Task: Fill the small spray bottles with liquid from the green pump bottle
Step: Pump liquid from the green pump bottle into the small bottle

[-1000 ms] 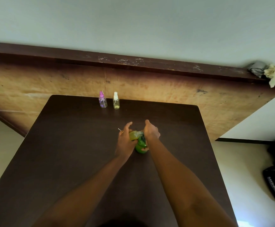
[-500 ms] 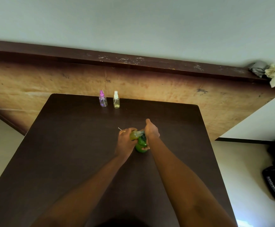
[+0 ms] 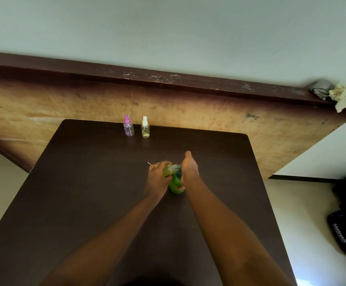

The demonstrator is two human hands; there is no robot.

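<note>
Green pump bottle (image 3: 175, 186): we see it mid-desk (image 3: 85, 182), right hand (image 3: 189, 169) clasped over its pump.
Left hand (image 3: 157, 178): grasping a small spray bottle (image 3: 168, 170) beside the pump.
Far edge: purple-capped bottle (image 3: 129, 126), white-capped bottle (image 3: 145, 127), side by side.
Black bag (image 3: 345, 234): white lettering, unreadable.

Both bare forearms are reaching forward from the bottom edge, converging at mid-frame. The left hand (image 3: 157, 179), wearing a ring, is curling its fingers around a small spray bottle (image 3: 168, 171), while the right hand (image 3: 189, 170) is wrapping around the green pump bottle (image 3: 175, 185), one digit pointing straight ahead, the two hands nearly touching.
</note>
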